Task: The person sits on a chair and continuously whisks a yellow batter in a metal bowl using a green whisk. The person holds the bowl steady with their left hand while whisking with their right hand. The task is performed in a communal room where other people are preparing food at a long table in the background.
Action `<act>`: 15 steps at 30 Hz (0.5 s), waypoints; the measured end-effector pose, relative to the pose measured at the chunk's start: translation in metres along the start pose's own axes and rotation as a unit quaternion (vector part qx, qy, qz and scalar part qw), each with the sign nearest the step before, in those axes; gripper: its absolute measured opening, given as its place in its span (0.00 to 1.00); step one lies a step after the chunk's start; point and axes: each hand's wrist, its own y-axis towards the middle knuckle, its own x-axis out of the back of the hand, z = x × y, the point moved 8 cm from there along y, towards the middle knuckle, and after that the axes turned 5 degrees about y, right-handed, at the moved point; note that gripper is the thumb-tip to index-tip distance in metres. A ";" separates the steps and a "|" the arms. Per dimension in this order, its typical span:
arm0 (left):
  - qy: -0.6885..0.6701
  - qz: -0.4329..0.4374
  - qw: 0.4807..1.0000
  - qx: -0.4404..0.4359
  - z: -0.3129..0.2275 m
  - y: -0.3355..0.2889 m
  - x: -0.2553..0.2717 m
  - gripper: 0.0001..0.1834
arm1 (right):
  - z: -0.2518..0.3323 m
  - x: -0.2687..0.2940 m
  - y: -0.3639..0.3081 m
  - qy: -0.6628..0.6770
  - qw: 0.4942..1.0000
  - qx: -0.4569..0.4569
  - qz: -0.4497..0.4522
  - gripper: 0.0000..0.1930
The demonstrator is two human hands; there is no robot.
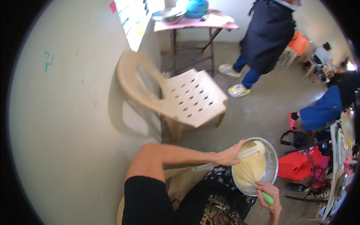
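Mixing pale-yellow creamy batter (pixel 247 164) in a round silver metal bowl (pixel 276 165) by the lap. Right hand (pixel 272 189) grips a green-handled wire whisk (pixel 267 198); left hand (pixel 226 156) is on a long white spatula (pixel 249 151), can't tell how firmly. Blending looks mostly done imo, maybe some smoothing left.

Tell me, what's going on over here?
A person has a metal bowl of pale yellow mixture over their lap. Their right hand grips a green-handled whisk, its wires down in the mixture. Their left hand is at the bowl's left rim, beside a white spatula that reaches into the bowl; how firmly it holds either is hard to tell. Ahead, a beige plastic chair stands near the wall, with someone in a dark apron beyond.
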 end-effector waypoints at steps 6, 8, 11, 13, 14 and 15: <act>0.022 0.015 0.999 0.023 0.005 0.005 0.008 0.49 | -0.019 0.005 -0.002 0.041 0.999 0.026 -0.015 0.07; 0.038 0.018 0.999 0.034 0.006 0.002 0.012 0.49 | -0.017 0.003 0.002 0.052 0.997 0.053 -0.013 0.07; 0.036 0.044 0.996 0.066 -0.001 0.005 0.014 0.48 | -0.025 0.005 0.001 0.051 0.995 0.071 -0.046 0.08; 0.044 0.040 0.996 0.064 -0.006 0.005 0.013 0.47 | -0.034 0.004 -0.010 0.034 0.994 0.082 -0.063 0.09; 0.061 0.025 0.997 0.044 -0.004 0.006 0.013 0.47 | -0.038 0.005 -0.014 0.025 0.993 0.089 -0.070 0.09; 0.071 0.010 0.997 0.027 -0.005 0.006 0.012 0.47 | -0.039 0.007 -0.019 0.013 0.994 0.082 -0.071 0.09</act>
